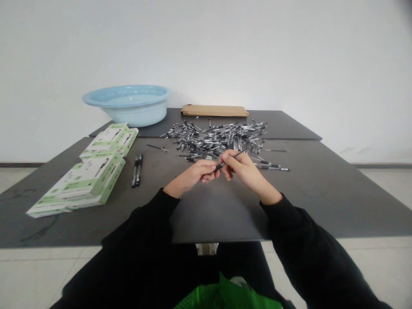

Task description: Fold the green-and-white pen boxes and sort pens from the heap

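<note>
Both my hands meet above the table in front of the pile of pens. My left hand [206, 170] is closed round a short black pen barrel [219, 166], most of it hidden by the fingers. Between thumb and fingertips my right hand [240, 166] pinches a thin dark pen refill [243, 151]. The refill slants up to the right, its lower end close to the barrel; whether it sits inside cannot be made out. Just beyond the hands lies a loose heap of clear-and-black pens [222, 137].
Several green-and-white pen boxes [86, 176] are stacked at the left. Beside them lie black pens [137, 170] side by side. Behind stand a light blue basin [135, 113] and a flat brown cardboard package [214, 111]. The dark table [219, 219] has its near edge by my lap.
</note>
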The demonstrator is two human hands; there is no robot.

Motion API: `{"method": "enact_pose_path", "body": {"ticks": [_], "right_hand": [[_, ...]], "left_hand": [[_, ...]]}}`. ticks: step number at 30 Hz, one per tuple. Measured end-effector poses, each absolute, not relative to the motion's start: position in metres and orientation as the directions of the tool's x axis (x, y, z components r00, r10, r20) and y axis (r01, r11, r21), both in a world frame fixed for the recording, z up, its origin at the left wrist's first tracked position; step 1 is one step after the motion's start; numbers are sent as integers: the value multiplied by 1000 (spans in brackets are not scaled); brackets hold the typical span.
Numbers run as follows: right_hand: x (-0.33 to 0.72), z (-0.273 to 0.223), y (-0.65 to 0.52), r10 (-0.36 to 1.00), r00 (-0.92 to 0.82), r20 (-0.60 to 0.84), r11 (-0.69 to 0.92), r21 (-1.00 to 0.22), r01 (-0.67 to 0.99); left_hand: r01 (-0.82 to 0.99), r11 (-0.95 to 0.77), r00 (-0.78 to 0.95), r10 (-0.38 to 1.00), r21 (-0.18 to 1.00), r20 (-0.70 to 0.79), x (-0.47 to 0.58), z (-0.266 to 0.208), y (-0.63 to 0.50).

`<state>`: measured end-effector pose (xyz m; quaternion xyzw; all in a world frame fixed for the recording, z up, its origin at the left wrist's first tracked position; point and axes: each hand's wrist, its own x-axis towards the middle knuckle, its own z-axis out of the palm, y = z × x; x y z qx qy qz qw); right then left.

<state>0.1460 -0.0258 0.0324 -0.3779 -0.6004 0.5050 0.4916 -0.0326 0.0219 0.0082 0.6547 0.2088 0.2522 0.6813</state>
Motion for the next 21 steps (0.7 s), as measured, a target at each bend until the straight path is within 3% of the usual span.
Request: {"method": "enact_pose_path", "body": {"ticks": [12, 16, 21], "right_hand": [[158, 40, -26, 950, -185, 250, 252, -968, -16], [179, 45, -20, 944, -20, 328, 327, -943, -60], [196, 43, -10, 930, 183, 318, 335, -939, -74]], "left_hand": [[-145, 41, 757, 648, 989, 84, -35, 10, 23], [-197, 11, 692, 710, 980, 131, -39, 12, 26], [-241, 7, 641, 752, 970, 154, -42, 13, 30]]}}
